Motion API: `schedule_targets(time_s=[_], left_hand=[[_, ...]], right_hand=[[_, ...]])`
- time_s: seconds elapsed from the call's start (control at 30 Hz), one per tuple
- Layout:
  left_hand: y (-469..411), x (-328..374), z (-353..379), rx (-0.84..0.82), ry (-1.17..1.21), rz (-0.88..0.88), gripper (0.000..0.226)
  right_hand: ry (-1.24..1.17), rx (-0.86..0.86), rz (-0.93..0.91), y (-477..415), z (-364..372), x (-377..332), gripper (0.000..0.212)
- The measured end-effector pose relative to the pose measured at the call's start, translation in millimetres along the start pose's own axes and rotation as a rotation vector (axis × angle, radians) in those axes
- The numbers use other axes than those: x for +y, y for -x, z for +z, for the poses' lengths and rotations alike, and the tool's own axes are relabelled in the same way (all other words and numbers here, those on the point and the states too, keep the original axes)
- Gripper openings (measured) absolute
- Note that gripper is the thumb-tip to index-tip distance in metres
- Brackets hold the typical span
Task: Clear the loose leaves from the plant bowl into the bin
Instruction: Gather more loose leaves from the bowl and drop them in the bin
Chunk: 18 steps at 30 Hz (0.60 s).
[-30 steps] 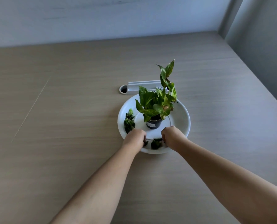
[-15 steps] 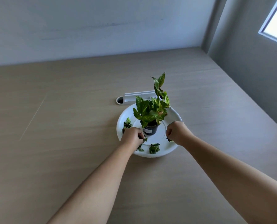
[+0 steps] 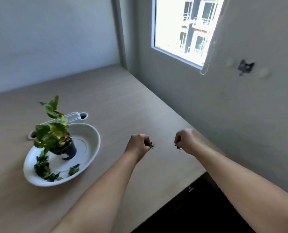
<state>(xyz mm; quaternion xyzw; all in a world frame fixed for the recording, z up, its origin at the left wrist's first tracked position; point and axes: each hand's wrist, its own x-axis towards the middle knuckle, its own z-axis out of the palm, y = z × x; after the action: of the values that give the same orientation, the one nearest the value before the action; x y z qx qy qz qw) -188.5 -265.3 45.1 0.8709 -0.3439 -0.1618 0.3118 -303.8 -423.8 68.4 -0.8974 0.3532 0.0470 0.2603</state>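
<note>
White bowl point(image 3: 91, 145) sitting toward the desk's point(image 3: 116, 105) left, potted plant point(image 3: 56, 137) and loose leaves point(image 3: 42, 167) lying inside, left hand point(image 3: 138, 146) pinching a leaf scrap point(image 3: 152, 145) – right hand point(image 3: 185, 140) near the desk's right edge, fingers gripping a dark leaf bit point(image 3: 178, 147).

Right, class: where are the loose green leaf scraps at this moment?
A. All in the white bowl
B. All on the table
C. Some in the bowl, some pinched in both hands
C: scraps lie in the round white bowl, and the left hand and right hand each pinch a green leaf scrap.
</note>
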Motion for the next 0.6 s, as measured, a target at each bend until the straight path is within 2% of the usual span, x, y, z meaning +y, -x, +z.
schedule_targets(time_s=[0.17,0.33,0.47,0.6], left_hand=[[-6.5,149.3,131.5,-0.200,-0.007,0.236,0.010],[0.9,247.7,238.8,-0.410,-0.070,0.404,0.012],[10.0,276.4,305.7,-0.578,-0.144,0.481,0.012],[15.7,258.1,373.2,-0.748,-0.263,0.508,0.015]], right_hand=[[-0.058,0.146,0.272,68.8,-69.4,192.9,0.019],[-0.159,0.206,0.505,131.3,-85.5,325.4,0.028],[-0.266,0.214,0.645,160.2,-55.6,386.5,0.029],[-0.378,0.217,0.794,181.0,-1.9,423.5,0.026]])
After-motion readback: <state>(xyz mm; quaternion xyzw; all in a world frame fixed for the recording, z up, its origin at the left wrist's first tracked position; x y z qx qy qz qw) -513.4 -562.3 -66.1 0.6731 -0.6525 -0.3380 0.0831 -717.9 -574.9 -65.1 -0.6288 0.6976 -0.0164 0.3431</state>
